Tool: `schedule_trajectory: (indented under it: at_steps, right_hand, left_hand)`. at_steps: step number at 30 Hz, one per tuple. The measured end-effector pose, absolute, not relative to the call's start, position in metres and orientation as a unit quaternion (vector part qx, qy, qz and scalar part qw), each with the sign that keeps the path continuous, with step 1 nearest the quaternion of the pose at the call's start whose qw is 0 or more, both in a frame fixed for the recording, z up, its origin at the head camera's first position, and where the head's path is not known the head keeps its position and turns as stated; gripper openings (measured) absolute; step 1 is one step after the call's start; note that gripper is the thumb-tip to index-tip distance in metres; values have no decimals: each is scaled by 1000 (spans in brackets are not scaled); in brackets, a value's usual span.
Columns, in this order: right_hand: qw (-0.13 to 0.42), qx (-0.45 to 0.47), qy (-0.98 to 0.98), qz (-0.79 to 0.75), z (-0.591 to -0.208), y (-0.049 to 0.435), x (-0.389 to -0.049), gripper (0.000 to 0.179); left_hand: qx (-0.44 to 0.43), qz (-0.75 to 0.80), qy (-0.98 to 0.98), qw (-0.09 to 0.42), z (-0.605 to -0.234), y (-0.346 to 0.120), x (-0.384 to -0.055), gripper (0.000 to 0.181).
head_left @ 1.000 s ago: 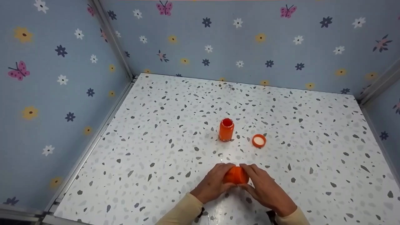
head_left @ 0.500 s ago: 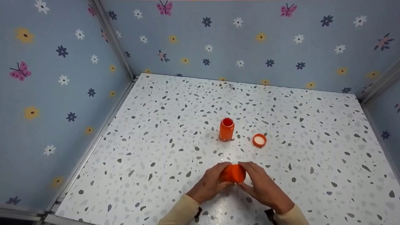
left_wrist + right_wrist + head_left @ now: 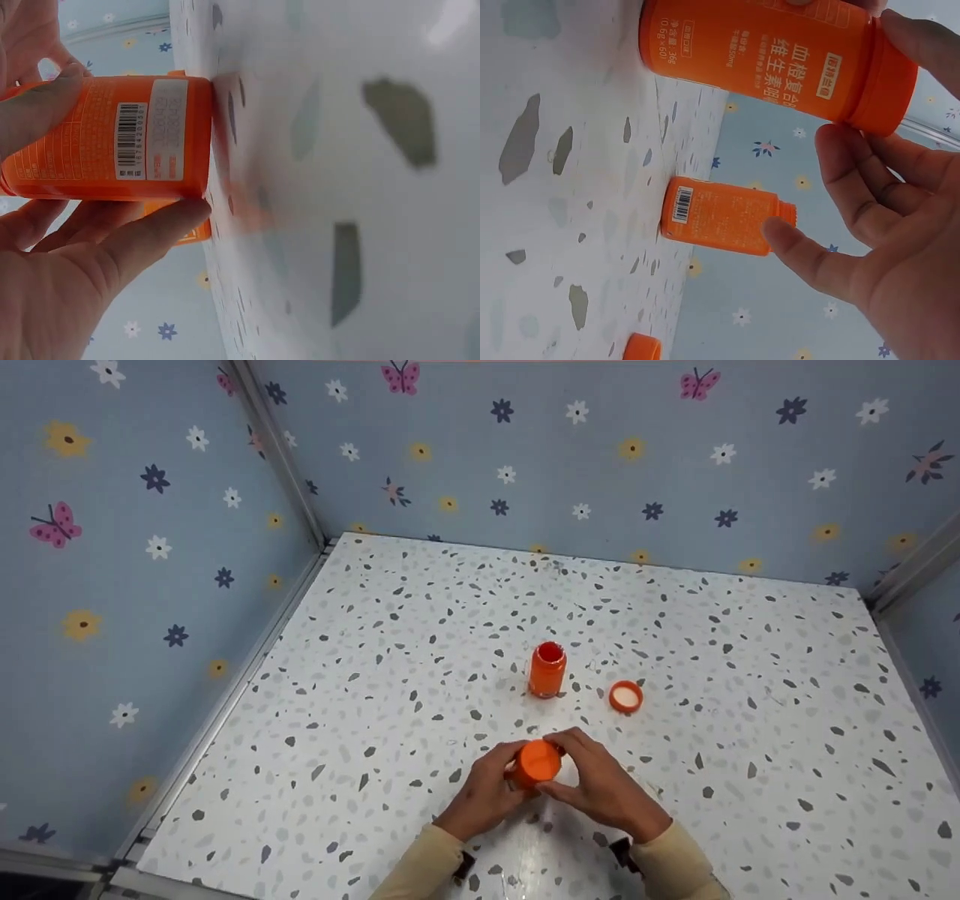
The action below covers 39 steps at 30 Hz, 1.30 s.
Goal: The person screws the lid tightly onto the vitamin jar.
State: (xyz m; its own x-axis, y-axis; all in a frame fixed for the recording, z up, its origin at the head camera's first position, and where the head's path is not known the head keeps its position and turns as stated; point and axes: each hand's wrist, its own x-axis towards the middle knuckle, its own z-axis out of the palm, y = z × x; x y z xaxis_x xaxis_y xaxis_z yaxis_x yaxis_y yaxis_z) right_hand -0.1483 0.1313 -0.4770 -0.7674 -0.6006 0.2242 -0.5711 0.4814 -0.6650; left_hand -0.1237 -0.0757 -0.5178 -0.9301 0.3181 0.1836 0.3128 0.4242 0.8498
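Right wrist view: the orange vitamin bottle [image 3: 757, 56] is gripped round its body by the left hand [image 3: 484, 795], long axis nearly upright — its cap [image 3: 539, 763], at the upper end, held between the fingertips [image 3: 832, 146] of the right hand [image 3: 604, 787].

Orange bottle [image 3: 742, 45], white-printed, barcode [image 3: 131, 141] on side, roughly upright, base at tabletop [image 3: 375, 660]; orange cap [image 3: 889, 82] on top.
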Motion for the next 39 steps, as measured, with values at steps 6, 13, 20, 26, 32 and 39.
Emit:
schedule_trajectory:
  at_steps: [6, 13, 20, 26, 32, 39]
  right_hand:
    - [66, -331, 849, -406, -477, 120, -158, 53]
    - [75, -338, 843, -412, -477, 111, -167, 55]
    - [95, -348, 836, -413, -476, 102, -177, 58]
    - [109, -349, 828, -426, -477, 97, -181, 56]
    - [128, -336, 828, -430, -477, 90, -186, 52]
    - [157, -342, 816, -438, -478, 79, -192, 49]
  left_hand:
    - [149, 540, 828, 27, -521, -83, -125, 60]
    - [105, 566, 816, 43, -519, -91, -129, 52]
    - [97, 558, 824, 31, -514, -102, -133, 50]
    - [73, 548, 832, 33, -512, -108, -133, 54]
    - [46, 541, 839, 35, -508, -112, -136, 56]
    - [23, 523, 852, 25, -506, -120, -141, 60]
